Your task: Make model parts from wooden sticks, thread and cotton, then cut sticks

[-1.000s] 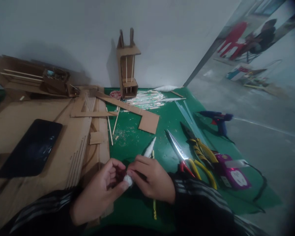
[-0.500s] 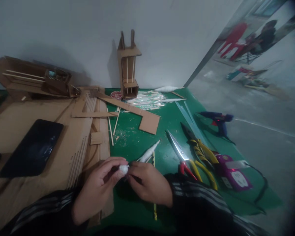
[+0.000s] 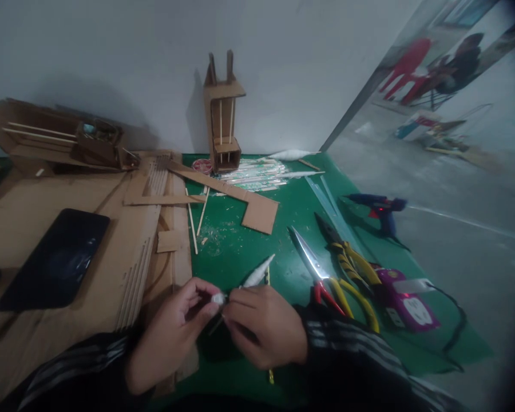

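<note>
Two hands meet, left gripping a white bundle (fingers curled).

A small, rounded, white bundle of soft-looking material sits pinched between the thumb and fingers of the left hand, its right side close against the fingertips of the right hand. Its surface looks uneven, and the fingers cover part of it. A white, spindle-shaped piece with a pointed end shows beyond the right hand, slanting away and to the right over the green surface; its near end is hidden behind that hand. Whether the hand grips it cannot be told. A thin, pale stick slants out below the right fingertips, mostly hidden and blurred.
</note>
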### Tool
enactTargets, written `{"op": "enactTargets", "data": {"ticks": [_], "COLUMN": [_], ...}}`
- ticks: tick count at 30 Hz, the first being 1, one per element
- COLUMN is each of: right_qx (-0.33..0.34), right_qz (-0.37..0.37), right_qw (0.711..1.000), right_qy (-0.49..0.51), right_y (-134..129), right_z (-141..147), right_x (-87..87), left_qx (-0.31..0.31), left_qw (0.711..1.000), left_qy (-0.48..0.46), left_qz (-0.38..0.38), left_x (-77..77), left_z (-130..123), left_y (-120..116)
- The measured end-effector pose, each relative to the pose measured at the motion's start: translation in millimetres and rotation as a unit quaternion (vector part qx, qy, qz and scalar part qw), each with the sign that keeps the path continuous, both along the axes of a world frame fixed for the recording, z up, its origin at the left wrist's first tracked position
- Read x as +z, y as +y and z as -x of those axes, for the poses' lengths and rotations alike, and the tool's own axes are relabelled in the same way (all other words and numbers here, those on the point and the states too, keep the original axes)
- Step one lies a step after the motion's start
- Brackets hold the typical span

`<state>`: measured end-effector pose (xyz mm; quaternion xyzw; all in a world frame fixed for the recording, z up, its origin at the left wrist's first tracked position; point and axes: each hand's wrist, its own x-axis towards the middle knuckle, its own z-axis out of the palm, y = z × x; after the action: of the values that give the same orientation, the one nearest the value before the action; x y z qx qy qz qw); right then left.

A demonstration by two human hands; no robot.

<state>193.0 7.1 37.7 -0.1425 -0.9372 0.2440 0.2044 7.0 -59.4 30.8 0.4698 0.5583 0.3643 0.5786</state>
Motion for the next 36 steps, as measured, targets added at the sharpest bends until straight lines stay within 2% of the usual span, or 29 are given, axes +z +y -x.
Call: {"op": "enactTargets", "data": {"ticks": [7, 12, 15, 18, 25, 36], "right_qx": [-0.031, -0.056, -0.069, -0.077, -0.114, -0.157], "right_qz": [-0.046, -0.034, -0.008, 0.050, 0.143, 0.162], "right_qw": [0.998, 0.997, 0.996, 0.994, 0.980, 0.971], "right_qy": [0.019, 0.033, 0.049, 0.057, 0.073, 0.080], "right_y": [2, 4, 5, 6, 7, 5], "right_z": [-3, -5, -6, -5, 0, 4], "right_x": [3.2, 3.9, 1.3, -2.8, -6.4, -4.9], "left_qx": [-0.024, -0.042, -0.037, -0.008, -0.024, 0.008], "left_qw": [0.999, 0.997, 0.995, 0.994, 0.993, 1.000], "left_qy": [-0.032, -0.059, -0.082, -0.096, -0.108, -0.008], "left_qz": [0.001, 0.013, 0.037, 0.049, 0.040, -0.019], "left_x": [-2.0, -1.3, 0.0, 2.2, 5.9, -1.6], "left_z": [3, 2, 1, -2, -4, 1], "left_y": [1, 3, 2, 0, -1, -3]}}
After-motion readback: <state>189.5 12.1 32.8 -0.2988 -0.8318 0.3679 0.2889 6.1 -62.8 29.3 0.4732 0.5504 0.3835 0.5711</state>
